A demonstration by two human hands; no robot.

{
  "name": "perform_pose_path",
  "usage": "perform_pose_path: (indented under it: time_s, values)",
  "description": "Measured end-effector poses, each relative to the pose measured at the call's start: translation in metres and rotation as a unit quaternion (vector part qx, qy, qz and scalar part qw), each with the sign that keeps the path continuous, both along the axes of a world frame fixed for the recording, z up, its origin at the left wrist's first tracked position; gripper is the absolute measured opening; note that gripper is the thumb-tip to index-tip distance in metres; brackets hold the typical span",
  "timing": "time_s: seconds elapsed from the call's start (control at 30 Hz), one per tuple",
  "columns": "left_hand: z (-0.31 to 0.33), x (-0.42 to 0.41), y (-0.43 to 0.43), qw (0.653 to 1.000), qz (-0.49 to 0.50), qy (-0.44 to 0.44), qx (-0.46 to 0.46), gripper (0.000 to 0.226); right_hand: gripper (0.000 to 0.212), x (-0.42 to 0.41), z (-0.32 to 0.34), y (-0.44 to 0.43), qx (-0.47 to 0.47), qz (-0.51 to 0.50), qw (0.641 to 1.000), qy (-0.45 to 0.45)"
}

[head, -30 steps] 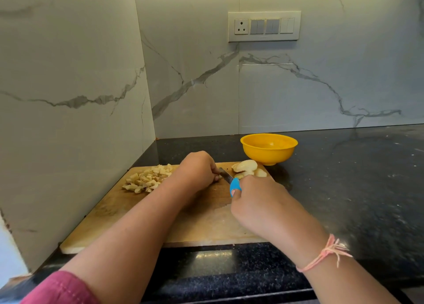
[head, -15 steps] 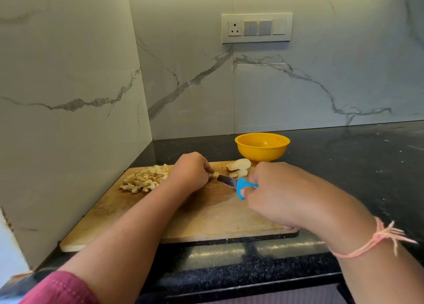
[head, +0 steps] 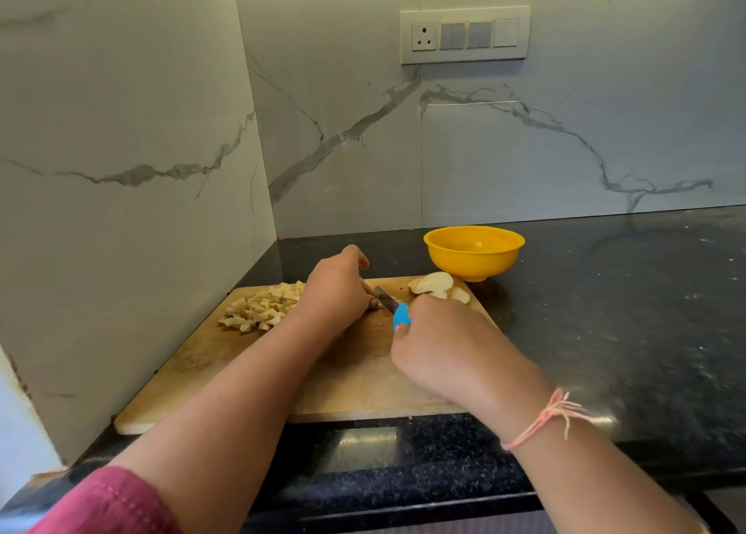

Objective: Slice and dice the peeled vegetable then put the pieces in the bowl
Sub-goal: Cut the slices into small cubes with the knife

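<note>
Okay, mid-dicing: my right hand (head: 440, 344) grips the knife (head: 389, 302) by its blue handle, blade down on the cutting board (head: 355, 372) beside my left hand (head: 339, 291), whose curled fingers pin a piece I can barely see. The diced pile (head: 262, 307) sits on the board's left, and uncut slices (head: 434, 285) lie at its far right corner, just beside the yellow bowl (head: 474, 263), with nothing visible inside. Next, I reckon: short straight cuts, fingertips tucked back.

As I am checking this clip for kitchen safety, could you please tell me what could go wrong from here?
The knife blade lies close beside the curled fingers of the left hand; a slip could nick them.
The diced pile sits at the far-left end of the cutting board, away from the yellow bowl beyond its right corner, so pieces may drop on the counter in transfer.
</note>
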State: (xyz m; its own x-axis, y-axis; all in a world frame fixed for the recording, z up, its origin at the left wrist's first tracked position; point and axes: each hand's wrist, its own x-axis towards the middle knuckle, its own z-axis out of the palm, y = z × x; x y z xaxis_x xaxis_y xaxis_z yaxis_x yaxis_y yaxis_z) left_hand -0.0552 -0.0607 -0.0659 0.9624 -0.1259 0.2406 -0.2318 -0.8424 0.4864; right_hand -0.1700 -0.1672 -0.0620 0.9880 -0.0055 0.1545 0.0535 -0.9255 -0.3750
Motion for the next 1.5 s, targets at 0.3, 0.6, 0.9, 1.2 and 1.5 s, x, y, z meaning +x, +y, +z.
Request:
perform_pose_path:
  time_s: [0.3,0.6,0.9,1.2,1.5]
  values:
    - [-0.001,-0.002,-0.002,1.0,0.003,-0.011,0.026,0.045,0.032,-0.02,0.012,-0.015,-0.028,0.036,0.998,0.032]
    - [-0.001,-0.004,0.008,0.999,-0.014,0.012,-0.035,0.05,0.037,-0.032,0.024,-0.026,-0.039,0.022,0.999,0.019]
    - [0.0,0.001,0.011,0.999,-0.028,0.024,-0.026,0.047,0.028,-0.015,0.014,-0.017,0.009,0.01,1.0,-0.009]
    - [-0.002,0.006,0.01,1.0,-0.017,0.021,-0.006,0.041,0.028,-0.009,0.013,-0.01,0.003,0.015,1.0,0.004]
    - [-0.002,0.005,0.008,1.0,-0.01,0.008,0.011,0.041,0.026,-0.013,0.009,-0.006,-0.07,0.032,0.997,-0.006]
